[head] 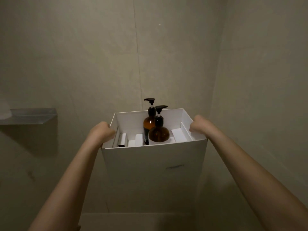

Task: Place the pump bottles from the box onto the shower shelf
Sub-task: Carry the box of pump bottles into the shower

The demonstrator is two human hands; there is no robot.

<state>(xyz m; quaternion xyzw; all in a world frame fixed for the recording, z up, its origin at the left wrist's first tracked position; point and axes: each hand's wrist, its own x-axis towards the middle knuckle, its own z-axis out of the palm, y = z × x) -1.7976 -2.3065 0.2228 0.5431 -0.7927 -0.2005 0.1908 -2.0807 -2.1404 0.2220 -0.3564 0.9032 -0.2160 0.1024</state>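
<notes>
A white cardboard box (153, 167) is held up in front of me, open at the top. My left hand (101, 130) grips its left wall and my right hand (199, 125) grips its right wall. Two amber pump bottles with black pumps stand inside among white dividers. The taller bottle (148, 121) is at the back. The rounder bottle (158, 133) stands in front of it, slightly to the right. The shower shelf (31, 116), a grey metal ledge, is fixed to the wall at the left, about level with the box top.
Beige tiled shower walls meet in a corner at the right (215, 80). Something white (5, 110) lies on the shelf's left end, cut off by the frame edge. A small dark item (121, 145) sits in the box's left compartment.
</notes>
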